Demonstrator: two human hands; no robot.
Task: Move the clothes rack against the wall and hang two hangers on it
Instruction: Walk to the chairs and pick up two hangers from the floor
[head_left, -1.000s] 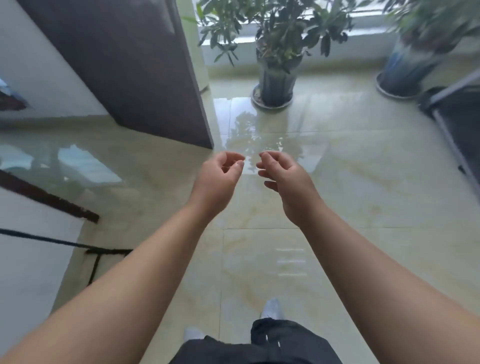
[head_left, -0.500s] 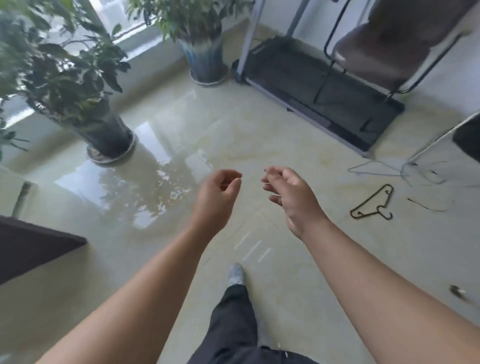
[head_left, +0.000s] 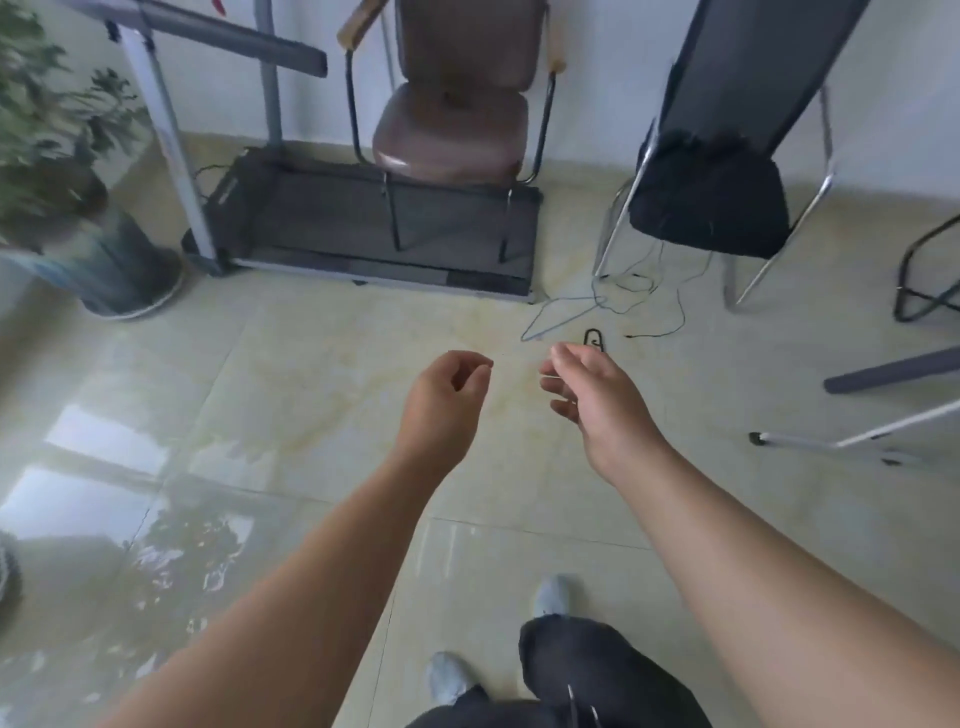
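Floor (head_left: 322, 395): glossy pale beige tiles with thin grout lines; window light and foliage are mirrored at lower left.
Wall (head_left: 597, 93): plain white, met by the floor along the top of the view.
Treadmill (head_left: 374, 218): a dark deck laid flat against the wall, with grey uprights at its left end.
Brown chair (head_left: 452, 130): padded seat and back on a thin dark metal frame, its legs set on the treadmill deck.
Black chair (head_left: 711, 192): chrome legs, dark seat, to the right of the treadmill.
Potted plant (head_left: 67, 171): green leaves in a dark glazed pot at far left, blurred.
Thin cables (head_left: 654, 291): trailed loosely on the floor below the black chair.
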